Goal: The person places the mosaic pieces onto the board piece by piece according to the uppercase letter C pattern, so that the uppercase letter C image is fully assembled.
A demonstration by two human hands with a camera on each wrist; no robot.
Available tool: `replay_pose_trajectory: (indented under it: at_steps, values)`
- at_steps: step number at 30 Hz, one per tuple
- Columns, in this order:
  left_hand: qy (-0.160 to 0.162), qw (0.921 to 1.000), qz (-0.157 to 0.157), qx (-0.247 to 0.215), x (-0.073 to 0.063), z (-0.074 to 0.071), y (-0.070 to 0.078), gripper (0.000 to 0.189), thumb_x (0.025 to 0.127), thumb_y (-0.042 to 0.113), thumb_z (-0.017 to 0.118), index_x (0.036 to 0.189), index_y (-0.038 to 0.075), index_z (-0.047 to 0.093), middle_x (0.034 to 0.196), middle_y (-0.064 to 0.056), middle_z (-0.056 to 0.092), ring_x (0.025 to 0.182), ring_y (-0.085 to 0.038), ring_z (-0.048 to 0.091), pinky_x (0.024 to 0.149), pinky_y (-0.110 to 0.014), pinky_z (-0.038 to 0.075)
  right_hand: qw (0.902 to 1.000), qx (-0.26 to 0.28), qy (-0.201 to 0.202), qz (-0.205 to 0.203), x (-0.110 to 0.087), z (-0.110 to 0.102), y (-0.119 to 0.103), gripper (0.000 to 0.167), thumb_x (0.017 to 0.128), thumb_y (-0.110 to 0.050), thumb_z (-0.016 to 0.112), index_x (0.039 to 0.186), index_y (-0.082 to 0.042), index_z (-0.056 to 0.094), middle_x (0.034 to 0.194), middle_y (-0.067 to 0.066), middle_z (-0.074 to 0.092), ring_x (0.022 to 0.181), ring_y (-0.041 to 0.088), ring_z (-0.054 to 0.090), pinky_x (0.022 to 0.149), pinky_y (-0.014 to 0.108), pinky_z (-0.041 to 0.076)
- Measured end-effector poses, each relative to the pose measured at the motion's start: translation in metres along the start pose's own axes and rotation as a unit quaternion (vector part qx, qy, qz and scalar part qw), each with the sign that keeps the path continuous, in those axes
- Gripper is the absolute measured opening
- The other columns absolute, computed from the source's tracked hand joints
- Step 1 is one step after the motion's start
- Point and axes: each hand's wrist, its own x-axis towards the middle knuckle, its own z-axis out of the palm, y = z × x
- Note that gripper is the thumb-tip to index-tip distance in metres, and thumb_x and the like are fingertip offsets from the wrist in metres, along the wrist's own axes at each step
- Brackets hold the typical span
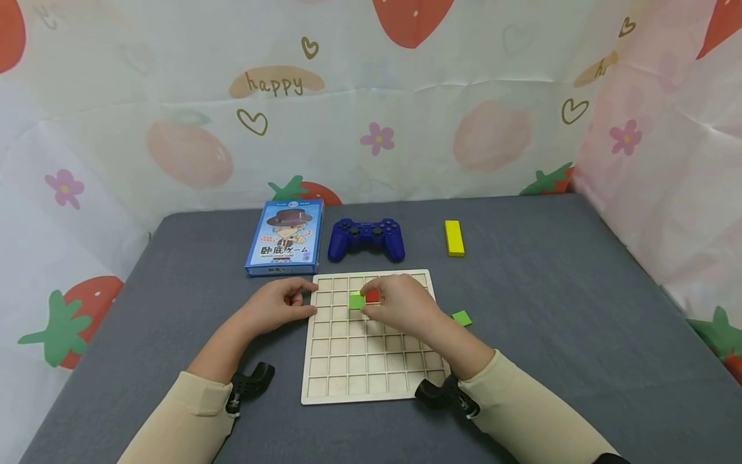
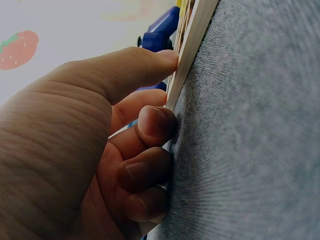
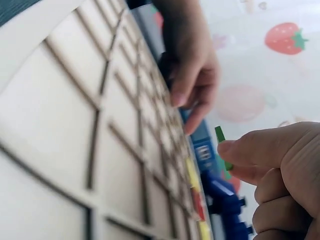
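Observation:
A pale wooden grid board (image 1: 371,361) lies flat on the grey table. My left hand (image 1: 284,303) grips its left edge, the thumb (image 2: 150,62) lying on the board's rim (image 2: 192,45) and the fingers curled against the side. My right hand (image 1: 400,303) pinches a small green square tile (image 1: 356,300) between thumb and forefinger over the board's upper rows. In the right wrist view the green tile (image 3: 221,142) is tilted and held clear of the board (image 3: 75,125). A red tile (image 1: 373,296) sits just right of it, partly hidden by my fingers.
A second green tile (image 1: 462,318) lies on the table right of the board. Behind the board are a blue card box (image 1: 285,236), a blue game controller (image 1: 366,240) and a yellow block (image 1: 454,238). A strawberry-print curtain (image 1: 371,96) closes in the table.

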Motion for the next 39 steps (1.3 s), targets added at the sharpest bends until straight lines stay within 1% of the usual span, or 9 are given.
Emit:
replay_pose_trajectory:
  at_steps: [3,5,7,9,21,26,31,36,39]
  values:
    - [0.000,1.0000,-0.003,0.001,0.000,0.001,-0.001,0.042,0.092,0.023,0.079,0.128,0.005,0.069,0.074,0.000,0.052,0.065,-0.015,0.046,0.069,-0.035,0.040,0.9999,-0.014,-0.006,-0.002,0.003,0.007,0.004,0.026,0.088,-0.021,0.076,0.113,-0.012,0.079,0.100,-0.001,0.076,0.080,0.014,0.064,0.073,0.033,0.051]
    - [0.001,1.0000,-0.002,0.002,0.001,0.001,-0.001,0.042,0.092,0.023,0.079,0.128,0.005,0.069,0.073,0.001,0.052,0.065,-0.014,0.046,0.069,-0.035,0.040,0.9998,-0.016,-0.010,-0.002,0.004,0.012,0.007,0.026,0.088,-0.020,0.075,0.112,-0.012,0.079,0.106,0.001,0.076,0.089,0.016,0.067,0.079,0.036,0.053]
    - [0.002,1.0000,-0.002,0.005,0.001,0.001,-0.002,0.042,0.091,0.024,0.079,0.128,0.005,0.069,0.073,0.001,0.052,0.065,-0.014,0.047,0.068,-0.034,0.040,0.9997,-0.020,-0.016,0.000,0.004,0.015,0.008,0.026,0.088,-0.020,0.075,0.112,-0.013,0.080,0.107,0.001,0.076,0.092,0.016,0.068,0.081,0.037,0.053]
    - [0.001,1.0000,-0.003,0.005,0.001,0.001,-0.002,0.042,0.091,0.024,0.079,0.128,0.006,0.069,0.073,0.001,0.052,0.065,-0.014,0.047,0.068,-0.035,0.040,0.9995,-0.023,-0.020,0.002,0.005,0.017,0.010,0.026,0.088,-0.021,0.076,0.112,-0.014,0.080,0.106,0.000,0.076,0.089,0.016,0.067,0.079,0.038,0.053]
    - [0.002,1.0000,-0.007,-0.001,0.002,0.001,-0.002,0.042,0.091,0.023,0.079,0.128,0.007,0.069,0.073,0.001,0.053,0.064,-0.015,0.046,0.066,-0.035,0.040,0.9993,-0.022,-0.020,0.022,0.005,0.020,0.009,0.027,0.087,-0.027,0.081,0.111,-0.016,0.077,0.104,-0.001,0.075,0.088,0.016,0.066,0.079,0.039,0.052]
    - [0.003,1.0000,-0.007,0.000,0.002,0.002,-0.003,0.042,0.091,0.023,0.079,0.128,0.007,0.069,0.073,0.001,0.053,0.064,-0.015,0.047,0.065,-0.035,0.040,0.9995,-0.019,-0.015,0.021,0.005,0.020,0.010,0.026,0.087,-0.028,0.081,0.110,-0.017,0.077,0.102,-0.001,0.075,0.087,0.017,0.066,0.078,0.039,0.052]
    - [0.001,0.9999,-0.011,0.000,0.002,0.002,-0.003,0.042,0.091,0.023,0.079,0.129,0.007,0.069,0.074,0.000,0.053,0.065,-0.016,0.047,0.066,-0.035,0.039,0.9997,-0.017,-0.009,0.014,0.004,0.020,0.011,0.018,0.089,-0.028,0.079,0.104,-0.019,0.078,0.099,-0.002,0.075,0.083,0.015,0.064,0.076,0.038,0.051]
    - [0.000,0.9999,-0.012,-0.003,0.002,0.002,-0.002,0.043,0.091,0.023,0.079,0.129,0.006,0.068,0.074,0.000,0.053,0.066,-0.016,0.047,0.066,-0.036,0.039,0.9998,-0.015,-0.013,-0.001,0.003,0.017,0.012,0.016,0.089,-0.028,0.079,0.104,-0.021,0.081,0.102,-0.003,0.075,0.087,0.014,0.065,0.078,0.037,0.051]
    - [-0.001,0.9999,-0.013,-0.004,0.001,0.002,-0.002,0.043,0.091,0.023,0.079,0.129,0.006,0.068,0.074,0.000,0.053,0.066,-0.016,0.047,0.066,-0.036,0.039,0.9998,-0.002,-0.018,-0.001,0.003,0.010,0.012,0.018,0.090,-0.028,0.080,0.106,-0.020,0.080,0.093,-0.005,0.073,0.081,0.013,0.062,0.073,0.034,0.049]
